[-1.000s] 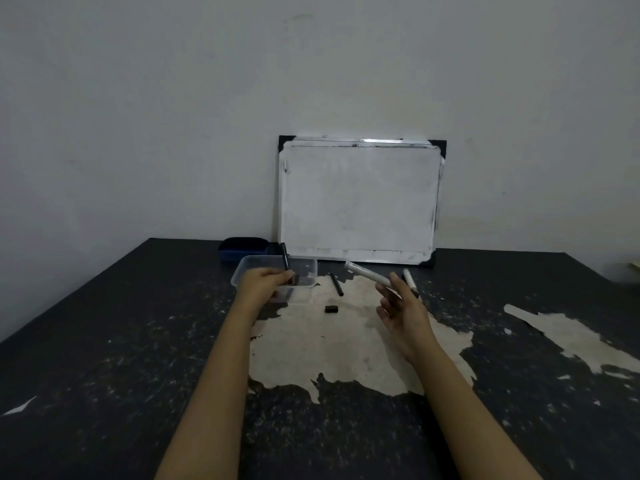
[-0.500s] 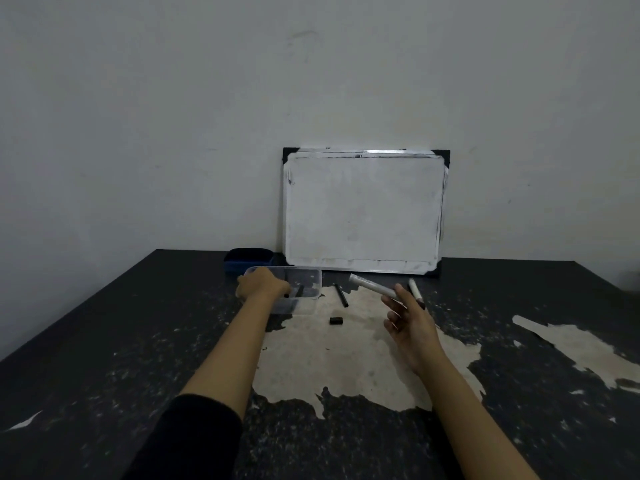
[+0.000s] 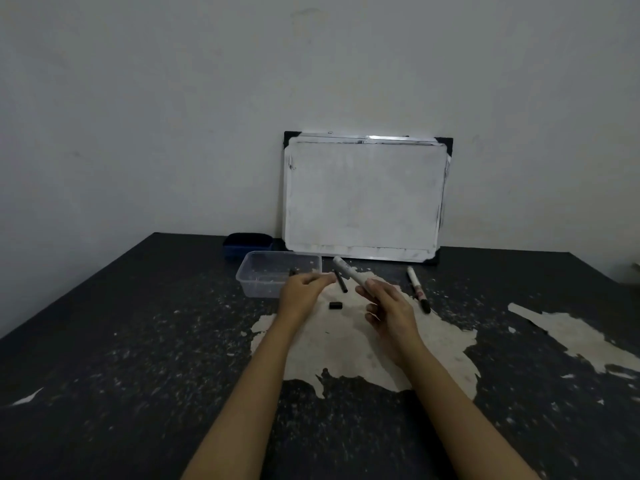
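My right hand (image 3: pixel 391 310) grips a white marker (image 3: pixel 348 271) near its lower end; the marker points up and to the left. My left hand (image 3: pixel 303 292) hovers just right of a clear plastic container (image 3: pixel 250 284), its fingers stretched towards a thin black pen (image 3: pixel 341 281) on the table, holding nothing I can see. A dark marker (image 3: pixel 293 272) lies inside the container, partly hidden by my left hand. A small black cap (image 3: pixel 335 305) sits on the table between my hands. Another white marker (image 3: pixel 417 287) with a black cap lies to the right.
A whiteboard (image 3: pixel 363 195) leans against the wall at the back of the dark, worn table (image 3: pixel 138 341). A dark blue box (image 3: pixel 247 242) stands behind the container, to the left of the board.
My left hand has left the container and moved right towards the black pen, leaving the dark marker inside. The right hand has shifted slightly left with its white marker.
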A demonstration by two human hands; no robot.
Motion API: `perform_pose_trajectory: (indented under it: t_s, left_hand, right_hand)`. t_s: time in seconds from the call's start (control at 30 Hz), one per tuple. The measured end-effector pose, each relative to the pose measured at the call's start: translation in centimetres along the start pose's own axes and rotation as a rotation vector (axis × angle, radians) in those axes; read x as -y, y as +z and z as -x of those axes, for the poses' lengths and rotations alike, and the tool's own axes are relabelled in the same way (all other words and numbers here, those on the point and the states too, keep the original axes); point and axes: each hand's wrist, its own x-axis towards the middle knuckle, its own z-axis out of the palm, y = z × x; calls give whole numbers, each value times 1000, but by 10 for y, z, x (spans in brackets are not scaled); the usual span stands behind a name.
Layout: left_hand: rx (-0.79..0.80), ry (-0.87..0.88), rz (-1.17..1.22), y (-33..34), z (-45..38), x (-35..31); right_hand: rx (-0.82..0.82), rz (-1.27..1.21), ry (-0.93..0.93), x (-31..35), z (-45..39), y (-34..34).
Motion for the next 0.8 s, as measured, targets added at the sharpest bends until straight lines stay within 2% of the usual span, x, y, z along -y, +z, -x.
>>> perform_pose_trajectory:
  t_s: [0.1,0.33,0.53,0.7,0.8]
  left_hand:
    - [11,-5,126,8,11,0]
    - [-89,-80,324,1,8,12]
    - [-210,-33,391,-8,1,23]
    - [-268,25,411,-8,4,24]
    - [-298,95,329,-9,4,24]
  right_hand:
    - [26,120,-41,-8,5,7]
    - [134,397,-174,-19,8,14]
    - [-134,737,-397,-22,-36,8]
    - [-172,967,-341,-29,-74,24]
    - [-171,1033,-271,-38,-86,30]
